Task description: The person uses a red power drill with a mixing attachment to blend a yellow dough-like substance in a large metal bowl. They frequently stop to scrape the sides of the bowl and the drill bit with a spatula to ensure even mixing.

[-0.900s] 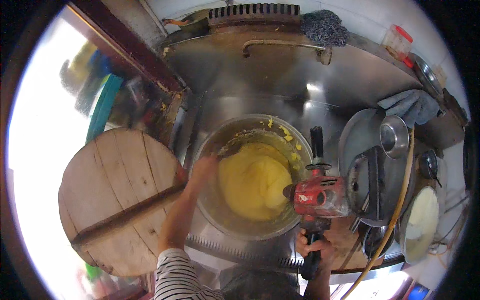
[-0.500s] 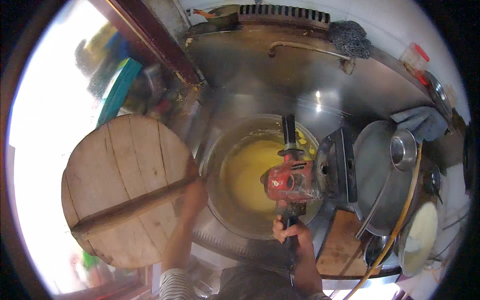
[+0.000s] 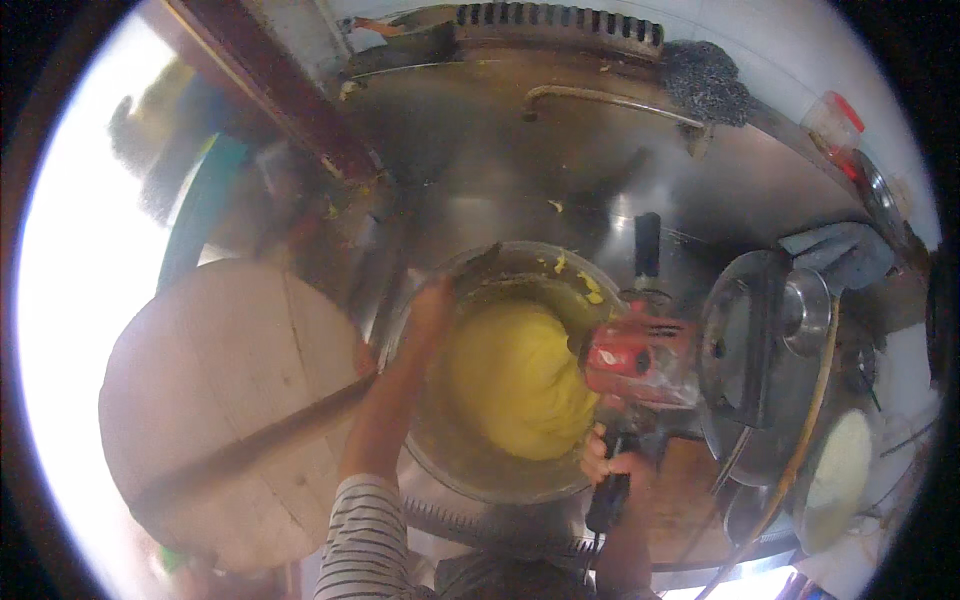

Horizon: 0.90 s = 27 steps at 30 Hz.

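My right hand (image 3: 610, 462) is wrapped around the lower black handle of a red power mixing drill (image 3: 640, 358), held over the right side of a big metal pot (image 3: 500, 487). Thick yellow dough or batter (image 3: 520, 380) lies in the pot, mounded and folded on its right side. My left hand (image 3: 430, 305) is at the pot's far left rim, blurred, with its fingers closed. A dark, narrow piece (image 3: 480, 264) sticks out past those fingers along the rim; what it is I cannot make out. The drill's lower working end is hidden beneath its body.
A round wooden lid (image 3: 210, 350) with a bar handle stands left of the pot. On the right are a wide pan (image 3: 735, 300), a metal ladle (image 3: 805, 308), a wooden board (image 3: 690, 490) and a yellow hose or cord (image 3: 815, 410). A tap pipe (image 3: 610, 98) runs along the back.
My left hand has moved from beside the wooden lid's bar to the pot's far left rim. The drill has shifted right, uncovering more dough, which now looks mounded instead of smooth.
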### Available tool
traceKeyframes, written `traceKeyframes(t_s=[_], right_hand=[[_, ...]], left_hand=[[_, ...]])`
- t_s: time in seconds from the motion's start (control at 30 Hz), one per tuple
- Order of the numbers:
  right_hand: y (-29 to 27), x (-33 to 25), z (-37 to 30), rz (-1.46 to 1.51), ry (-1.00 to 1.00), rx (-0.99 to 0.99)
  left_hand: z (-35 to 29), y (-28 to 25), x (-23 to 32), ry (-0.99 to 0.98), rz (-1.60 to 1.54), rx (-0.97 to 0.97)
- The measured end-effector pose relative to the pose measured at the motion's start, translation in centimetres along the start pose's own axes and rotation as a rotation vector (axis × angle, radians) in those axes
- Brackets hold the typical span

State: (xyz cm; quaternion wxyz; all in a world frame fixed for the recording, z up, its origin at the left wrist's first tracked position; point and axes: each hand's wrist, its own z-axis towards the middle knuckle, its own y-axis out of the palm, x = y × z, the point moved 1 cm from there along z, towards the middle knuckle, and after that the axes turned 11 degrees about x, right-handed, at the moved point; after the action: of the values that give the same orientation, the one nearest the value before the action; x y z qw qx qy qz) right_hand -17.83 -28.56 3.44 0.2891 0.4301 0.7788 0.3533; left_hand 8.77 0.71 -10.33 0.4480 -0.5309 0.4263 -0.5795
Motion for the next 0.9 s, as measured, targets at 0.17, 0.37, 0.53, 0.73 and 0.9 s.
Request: traceKeyframes(t_s=[0.17,0.37,0.53,0.73,0.9], right_hand=[[-6.2,-0.1,-2.8,-0.071,-0.025,-0.040],[-4.2,1.6,-8.5,0.125,-0.064,0.058],[-4.0,3.7,-10.4,0.154,-0.086,0.162],[-2.5,6.0,-7.9,0.076,0.028,0.065],[-2.3,7.2,-2.4,0.108,0.086,-0.005]], left_hand=[[5.9,3.1,7.1,0.365,0.062,-0.185],[1.9,7.3,19.5,1.054,-0.013,-0.120],[-1.9,3.8,24.1,1.292,0.126,-0.412],[0.6,-1.6,10.2,0.744,0.139,-0.274],[-7.6,-12.7,-1.7,0.264,0.245,-0.292]])
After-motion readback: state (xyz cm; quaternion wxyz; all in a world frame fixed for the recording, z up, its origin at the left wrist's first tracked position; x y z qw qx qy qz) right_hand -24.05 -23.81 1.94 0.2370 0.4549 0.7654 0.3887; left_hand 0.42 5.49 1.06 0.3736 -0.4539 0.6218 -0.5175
